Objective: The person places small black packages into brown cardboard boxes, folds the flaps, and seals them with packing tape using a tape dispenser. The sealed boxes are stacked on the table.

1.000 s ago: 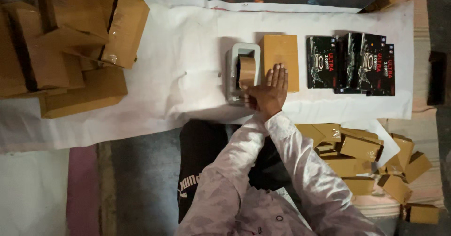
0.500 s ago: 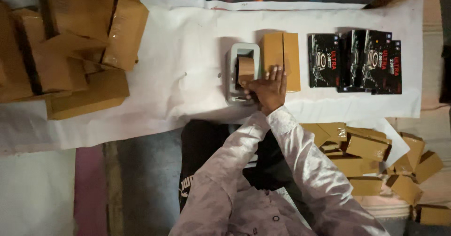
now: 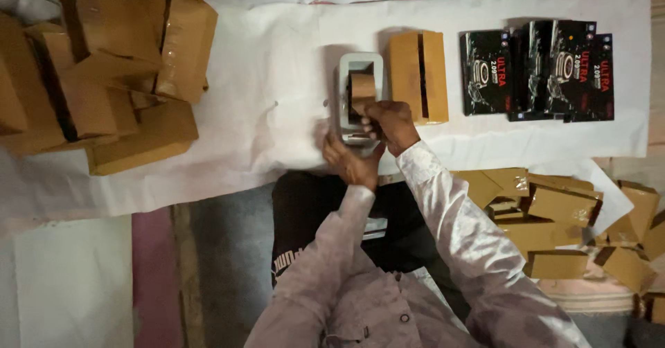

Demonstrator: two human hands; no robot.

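Note:
A white tape dispenser with a brown tape roll stands on the white cloth. My right hand rests over the dispenser's near end, fingers curled at the tape roll. My left hand sits just below it, touching the dispenser's front edge; whether its fingers pinch the tape end is hidden. A small brown cardboard box lies right beside the dispenser, its flaps shut with a dark seam down the middle.
Several black printed product boxes lie in a row at the right. A heap of brown cartons fills the left side. More folded brown cartons lie on the floor at the lower right.
My right hand has left the brown box and closed over the tape dispenser. My left hand has come up to the dispenser's front edge.

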